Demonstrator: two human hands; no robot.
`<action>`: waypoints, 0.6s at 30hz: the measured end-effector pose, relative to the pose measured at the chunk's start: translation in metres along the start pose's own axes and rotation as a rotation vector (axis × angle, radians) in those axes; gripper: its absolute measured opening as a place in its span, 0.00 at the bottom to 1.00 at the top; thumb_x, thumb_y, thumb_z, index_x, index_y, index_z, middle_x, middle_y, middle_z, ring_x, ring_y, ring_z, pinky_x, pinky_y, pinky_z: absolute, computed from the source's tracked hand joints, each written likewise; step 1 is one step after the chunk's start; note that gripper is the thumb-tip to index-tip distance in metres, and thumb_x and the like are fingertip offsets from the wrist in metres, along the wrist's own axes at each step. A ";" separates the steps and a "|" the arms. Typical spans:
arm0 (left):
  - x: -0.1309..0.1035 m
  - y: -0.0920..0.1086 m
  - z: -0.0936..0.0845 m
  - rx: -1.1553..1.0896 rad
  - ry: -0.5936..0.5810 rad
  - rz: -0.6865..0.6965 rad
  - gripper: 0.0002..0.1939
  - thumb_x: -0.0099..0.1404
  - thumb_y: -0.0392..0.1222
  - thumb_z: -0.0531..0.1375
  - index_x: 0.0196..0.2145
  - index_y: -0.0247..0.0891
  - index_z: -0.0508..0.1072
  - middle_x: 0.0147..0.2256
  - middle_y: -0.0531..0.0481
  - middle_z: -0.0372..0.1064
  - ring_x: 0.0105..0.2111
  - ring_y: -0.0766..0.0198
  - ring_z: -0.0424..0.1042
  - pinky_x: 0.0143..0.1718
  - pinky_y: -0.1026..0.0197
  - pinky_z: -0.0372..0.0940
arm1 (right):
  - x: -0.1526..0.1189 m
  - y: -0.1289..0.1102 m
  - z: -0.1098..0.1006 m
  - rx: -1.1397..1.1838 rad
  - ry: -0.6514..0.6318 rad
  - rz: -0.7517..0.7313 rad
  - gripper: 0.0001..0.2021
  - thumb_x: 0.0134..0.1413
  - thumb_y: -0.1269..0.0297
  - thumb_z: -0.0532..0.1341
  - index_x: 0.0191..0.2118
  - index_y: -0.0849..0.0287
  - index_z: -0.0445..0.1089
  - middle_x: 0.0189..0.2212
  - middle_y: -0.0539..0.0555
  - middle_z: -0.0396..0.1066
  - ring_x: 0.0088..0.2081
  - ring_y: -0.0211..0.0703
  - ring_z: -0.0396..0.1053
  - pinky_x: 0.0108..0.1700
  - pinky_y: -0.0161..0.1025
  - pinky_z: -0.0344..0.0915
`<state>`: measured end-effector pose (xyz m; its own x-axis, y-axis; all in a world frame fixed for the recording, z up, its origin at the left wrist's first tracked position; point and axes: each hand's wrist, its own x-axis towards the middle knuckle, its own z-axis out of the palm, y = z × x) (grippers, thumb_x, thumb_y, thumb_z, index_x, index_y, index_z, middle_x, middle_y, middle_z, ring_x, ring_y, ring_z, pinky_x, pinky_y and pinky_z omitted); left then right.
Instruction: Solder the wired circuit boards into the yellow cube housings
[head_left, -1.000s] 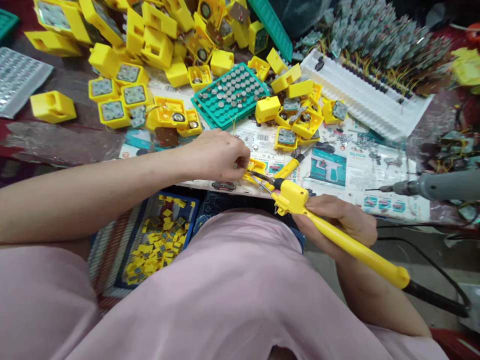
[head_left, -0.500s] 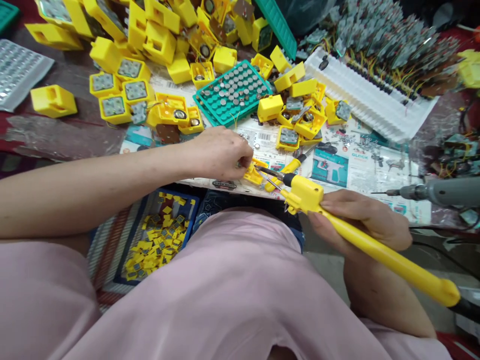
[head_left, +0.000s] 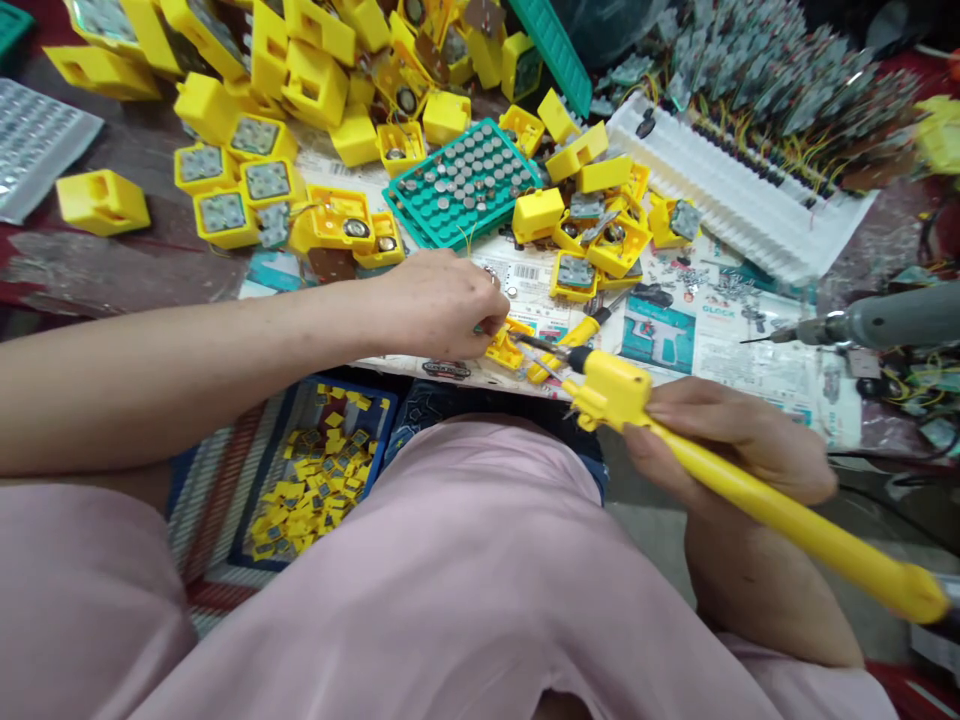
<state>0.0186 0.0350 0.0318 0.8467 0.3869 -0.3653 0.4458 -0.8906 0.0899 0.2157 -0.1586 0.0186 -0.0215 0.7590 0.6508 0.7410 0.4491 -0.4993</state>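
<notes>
My right hand [head_left: 739,430] is wrapped round the yellow handle of a soldering iron [head_left: 616,388], whose dark tip and thin feed tube point left. That tip is at or just over a small yellow plastic housing [head_left: 505,348] near the table's front edge. My left hand [head_left: 442,303] is closed in a pinch beside the housing; its fingertips hide what they hold. Thin wires [head_left: 469,238] stick up behind the knuckles. A yellow-handled tool [head_left: 570,346] lies under the iron's tip. Behind my left hand is a green tray [head_left: 450,226] of silver button cells [head_left: 466,180].
Yellow housings [head_left: 315,85] are heaped at the back. A white ribbed tray [head_left: 739,200] with wired circuit boards [head_left: 765,70] stands back right. An electric screwdriver [head_left: 892,315] juts in from the right. Below the table, a blue crate [head_left: 386,425] holds small yellow parts [head_left: 315,490].
My right hand and the soldering iron's handle have shifted slightly right, with the tip staying near the housing. My left hand keeps its pinch. The view has moved a little.
</notes>
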 end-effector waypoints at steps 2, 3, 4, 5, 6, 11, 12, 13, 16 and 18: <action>0.000 0.001 -0.002 0.003 -0.010 0.002 0.11 0.61 0.43 0.56 0.36 0.43 0.79 0.37 0.51 0.75 0.39 0.60 0.73 0.44 0.60 0.63 | -0.007 0.004 -0.003 -0.013 0.081 0.061 0.16 0.45 0.73 0.72 0.40 0.52 0.74 0.29 0.46 0.77 0.30 0.41 0.77 0.28 0.35 0.74; 0.000 0.001 -0.002 0.007 -0.015 0.003 0.12 0.62 0.43 0.56 0.36 0.43 0.79 0.37 0.51 0.75 0.39 0.60 0.73 0.44 0.60 0.62 | -0.010 0.006 -0.004 -0.012 0.098 0.068 0.17 0.44 0.74 0.73 0.40 0.51 0.75 0.29 0.45 0.77 0.30 0.41 0.77 0.28 0.36 0.74; 0.000 0.002 -0.003 0.012 -0.019 0.004 0.12 0.63 0.43 0.56 0.37 0.43 0.79 0.38 0.51 0.75 0.39 0.60 0.73 0.44 0.60 0.62 | -0.012 0.008 -0.003 -0.009 0.103 0.063 0.18 0.42 0.74 0.73 0.40 0.51 0.75 0.29 0.44 0.77 0.30 0.41 0.77 0.28 0.36 0.74; -0.001 0.002 -0.004 0.018 -0.023 0.008 0.12 0.63 0.43 0.55 0.37 0.43 0.79 0.38 0.51 0.75 0.40 0.60 0.73 0.45 0.60 0.62 | -0.013 0.009 -0.002 -0.003 0.105 0.058 0.18 0.42 0.74 0.74 0.40 0.51 0.75 0.29 0.44 0.77 0.29 0.41 0.77 0.28 0.36 0.74; -0.001 0.002 -0.005 0.023 -0.026 0.011 0.12 0.63 0.43 0.55 0.37 0.42 0.79 0.38 0.52 0.75 0.40 0.60 0.73 0.45 0.60 0.62 | -0.015 0.010 -0.001 -0.002 0.107 0.060 0.18 0.42 0.73 0.74 0.41 0.51 0.75 0.29 0.44 0.78 0.29 0.41 0.77 0.28 0.36 0.74; -0.003 0.005 -0.009 0.014 -0.076 -0.015 0.13 0.63 0.42 0.55 0.39 0.42 0.79 0.40 0.50 0.75 0.44 0.58 0.73 0.49 0.57 0.62 | -0.020 0.010 0.002 -0.060 0.138 0.140 0.22 0.44 0.70 0.74 0.47 0.50 0.76 0.33 0.46 0.79 0.30 0.40 0.77 0.28 0.36 0.74; -0.003 0.005 -0.009 0.011 -0.083 -0.021 0.13 0.64 0.43 0.55 0.39 0.42 0.79 0.41 0.50 0.75 0.44 0.57 0.73 0.49 0.57 0.62 | -0.021 0.010 0.001 -0.086 0.131 0.165 0.23 0.44 0.68 0.74 0.48 0.50 0.75 0.34 0.46 0.79 0.29 0.40 0.76 0.27 0.36 0.73; -0.003 0.005 -0.009 0.008 -0.084 -0.023 0.13 0.64 0.43 0.55 0.39 0.42 0.79 0.42 0.50 0.75 0.45 0.57 0.72 0.50 0.57 0.62 | -0.023 0.009 0.001 -0.107 0.125 0.187 0.23 0.44 0.66 0.74 0.49 0.49 0.75 0.35 0.47 0.79 0.29 0.39 0.76 0.27 0.36 0.73; -0.001 0.004 -0.005 -0.009 -0.050 -0.016 0.13 0.63 0.43 0.55 0.39 0.42 0.79 0.41 0.50 0.75 0.45 0.57 0.72 0.50 0.57 0.62 | -0.025 0.010 0.001 -0.125 0.112 0.226 0.22 0.47 0.63 0.73 0.50 0.49 0.75 0.36 0.47 0.79 0.29 0.40 0.76 0.28 0.37 0.73; -0.001 0.001 -0.002 -0.030 -0.015 -0.017 0.12 0.62 0.43 0.56 0.38 0.43 0.78 0.39 0.51 0.75 0.44 0.57 0.73 0.50 0.57 0.62 | -0.025 0.011 0.003 -0.117 0.120 0.221 0.21 0.47 0.62 0.73 0.49 0.49 0.75 0.36 0.48 0.79 0.29 0.41 0.76 0.28 0.37 0.73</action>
<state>0.0192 0.0341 0.0339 0.8346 0.3982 -0.3805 0.4689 -0.8762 0.1114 0.2224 -0.1708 -0.0047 0.2242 0.7681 0.5998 0.7912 0.2159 -0.5722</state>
